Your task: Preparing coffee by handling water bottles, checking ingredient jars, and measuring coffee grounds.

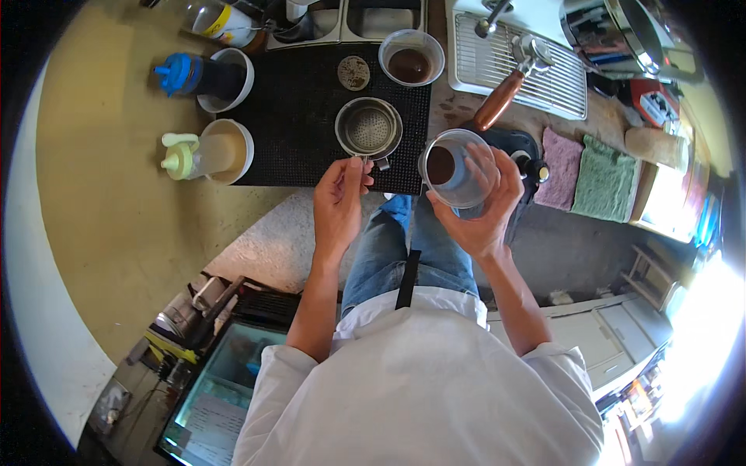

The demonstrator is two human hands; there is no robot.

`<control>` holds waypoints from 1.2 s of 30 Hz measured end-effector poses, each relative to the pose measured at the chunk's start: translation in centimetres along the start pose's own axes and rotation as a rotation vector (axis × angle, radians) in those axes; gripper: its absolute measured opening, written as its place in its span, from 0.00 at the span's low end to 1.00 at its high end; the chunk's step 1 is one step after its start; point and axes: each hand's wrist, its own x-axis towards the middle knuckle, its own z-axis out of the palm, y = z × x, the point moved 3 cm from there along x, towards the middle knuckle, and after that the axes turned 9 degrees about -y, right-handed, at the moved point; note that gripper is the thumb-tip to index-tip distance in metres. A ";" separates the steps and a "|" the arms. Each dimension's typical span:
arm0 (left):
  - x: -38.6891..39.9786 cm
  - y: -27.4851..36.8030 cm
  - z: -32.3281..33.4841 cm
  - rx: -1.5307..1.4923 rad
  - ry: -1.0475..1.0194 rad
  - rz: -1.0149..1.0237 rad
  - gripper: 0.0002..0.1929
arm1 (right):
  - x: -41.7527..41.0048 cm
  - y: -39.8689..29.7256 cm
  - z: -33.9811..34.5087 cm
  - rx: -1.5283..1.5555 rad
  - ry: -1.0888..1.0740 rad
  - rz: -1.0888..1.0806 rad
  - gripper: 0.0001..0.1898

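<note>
My left hand pinches the short handle of a round metal filter with a perforated bottom, held over a black rubber mat. In my right hand is a clear plastic cup, tilted, with dark liquid or powder in it; I cannot tell which. Behind the filter, a small round glass or cup with bubbly brown contents stands on the mat. Near the mat's far right corner is a clear tub holding dark brown liquid. A portafilter with a wooden handle lies on a metal drip grate.
At the left, a blue-capped bottle and a green-capped squeeze bottle lie in white bowls. Steel sink basins are behind the mat. At the right are a steel pitcher, a pink cloth and a green cloth.
</note>
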 end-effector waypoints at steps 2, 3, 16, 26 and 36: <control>0.0 0.2 -0.3 -0.020 0.059 0.049 0.14 | -0.7 0.9 0.4 -0.046 0.014 -0.021 0.53; -0.1 0.2 -0.3 -0.004 0.037 0.037 0.14 | -1.0 1.2 0.4 -0.047 0.037 -0.001 0.53; 5.7 7.4 0.9 0.052 -0.061 0.283 0.17 | -2.6 2.0 1.3 -0.046 -0.003 0.044 0.51; 9.8 5.5 3.1 0.095 -0.137 0.216 0.18 | -2.9 2.1 1.3 -0.004 -0.026 0.092 0.54; 9.7 5.1 3.3 0.168 -0.079 0.166 0.22 | -2.7 2.2 1.5 -0.013 -0.045 0.091 0.53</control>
